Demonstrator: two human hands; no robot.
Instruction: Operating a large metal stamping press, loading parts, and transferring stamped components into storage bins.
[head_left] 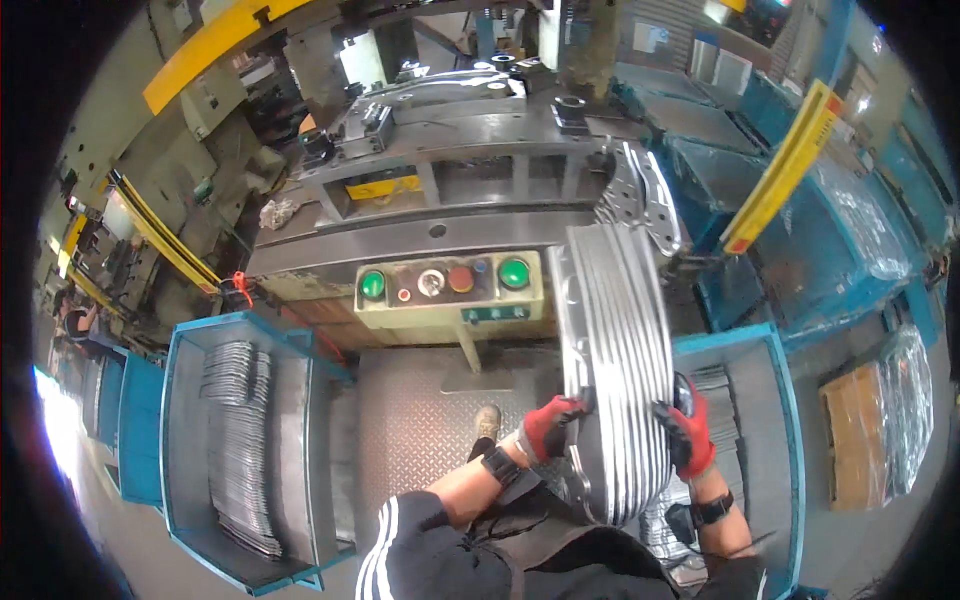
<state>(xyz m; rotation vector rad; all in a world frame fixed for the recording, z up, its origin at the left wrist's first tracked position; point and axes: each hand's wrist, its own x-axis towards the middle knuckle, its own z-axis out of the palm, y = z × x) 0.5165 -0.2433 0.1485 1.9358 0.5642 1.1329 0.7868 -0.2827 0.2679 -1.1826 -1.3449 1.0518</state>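
Observation:
Between my two gloved hands stands a stack of long, stamped sheet-metal parts [620, 350], held on edge with the far end reaching up to the press bed. My left hand [552, 426], in a red and black glove, grips the stack's left side near its lower end. On the opposite side my right hand [690, 432], gloved the same way, presses its fingers against the outer sheets. More flat metal parts with holes [642, 195] lie just beyond the far end of the stack, on the right corner of the press bed.
A control box [448, 288] with green and red buttons fronts the press bed [480, 225]. On the left, a blue bin [170, 440] holds rows of metal parts; another blue bin [790, 420] stands under my right arm. Yellow guard posts [785, 165] flank the press. A wrapped carton [855, 435] sits far right.

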